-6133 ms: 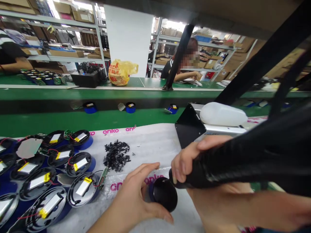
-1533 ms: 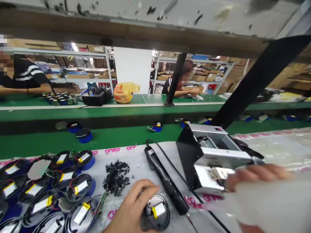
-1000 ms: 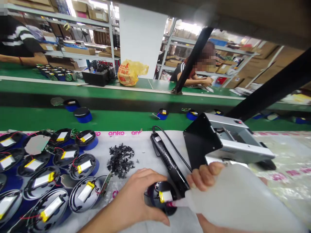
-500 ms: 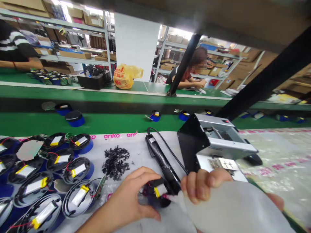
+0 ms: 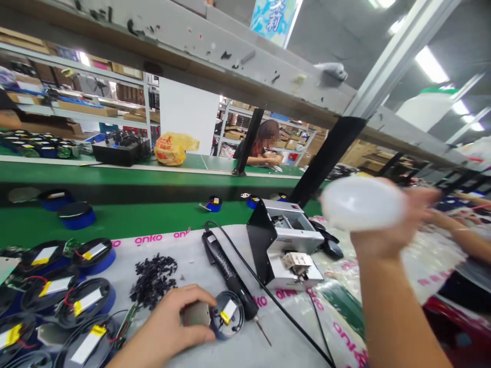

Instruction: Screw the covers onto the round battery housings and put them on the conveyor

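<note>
My left hand [image 5: 174, 324] curves its thumb and index finger around a greyish circuit board [image 5: 196, 314]. Its fingertips touch the left edge of a small round housing [image 5: 237, 322], which lies on the white sheet with a silver and yellow battery [image 5: 229, 312] inside. Raised at the right, my right hand [image 5: 387, 240] is closed around a smooth white squeeze bottle [image 5: 360, 203], blurred by motion. An electric screwdriver [image 5: 230, 276] lies just beyond the housing, its bit pointing toward me.
Several blue housings with batteries [image 5: 86, 301] crowd the left. A pile of black pieces [image 5: 153, 278] sits beside them. A metal dispenser [image 5: 293, 245] stands behind the cable [image 5: 276, 301]. A shelf beam [image 5: 230, 56] crosses overhead. A co-worker [image 5: 264, 143] sits opposite; another person's arm [image 5: 460, 235] shows at right.
My right hand has lifted the white bottle away from the housing, up and to the right. My left hand stays at the housing. The view has tilted up and turned right.
</note>
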`<state>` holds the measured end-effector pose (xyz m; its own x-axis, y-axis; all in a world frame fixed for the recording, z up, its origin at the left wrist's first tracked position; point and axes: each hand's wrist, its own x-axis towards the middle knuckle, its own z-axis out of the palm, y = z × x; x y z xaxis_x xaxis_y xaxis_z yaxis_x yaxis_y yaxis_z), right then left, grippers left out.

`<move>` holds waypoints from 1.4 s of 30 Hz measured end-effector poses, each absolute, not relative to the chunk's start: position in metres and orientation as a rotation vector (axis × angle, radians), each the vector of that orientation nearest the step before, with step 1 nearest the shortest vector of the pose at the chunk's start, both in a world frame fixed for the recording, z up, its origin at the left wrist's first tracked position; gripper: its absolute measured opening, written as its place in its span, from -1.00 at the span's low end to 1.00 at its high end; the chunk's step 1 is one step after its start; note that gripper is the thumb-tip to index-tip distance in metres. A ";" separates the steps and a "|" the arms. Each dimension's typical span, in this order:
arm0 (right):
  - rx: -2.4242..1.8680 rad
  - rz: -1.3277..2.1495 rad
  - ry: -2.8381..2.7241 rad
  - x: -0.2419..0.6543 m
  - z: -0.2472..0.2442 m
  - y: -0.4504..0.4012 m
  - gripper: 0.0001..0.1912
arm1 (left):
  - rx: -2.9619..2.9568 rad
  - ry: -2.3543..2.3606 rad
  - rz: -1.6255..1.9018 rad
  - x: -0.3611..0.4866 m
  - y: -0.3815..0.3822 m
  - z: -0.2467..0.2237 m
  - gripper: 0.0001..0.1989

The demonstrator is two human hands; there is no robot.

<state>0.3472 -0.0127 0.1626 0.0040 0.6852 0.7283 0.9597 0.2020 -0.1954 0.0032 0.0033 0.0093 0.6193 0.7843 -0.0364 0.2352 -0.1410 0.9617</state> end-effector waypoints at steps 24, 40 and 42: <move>-1.327 0.514 -2.421 0.197 0.068 -0.028 -0.51 | 1.137 0.572 0.911 -0.012 -0.006 0.017 -0.29; -1.134 0.368 -2.153 0.200 0.054 -0.031 -0.73 | 1.581 1.357 1.269 -0.007 0.003 0.024 -0.71; -1.081 0.373 -2.142 0.199 0.054 -0.030 -0.72 | 1.992 1.676 1.066 -0.002 0.008 0.019 -0.71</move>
<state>0.1992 -0.0302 0.0543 -0.4078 0.7903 0.4573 0.5893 0.6104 -0.5293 -0.0024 0.0079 0.0187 0.0296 0.9436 0.3299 0.6989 -0.2555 0.6680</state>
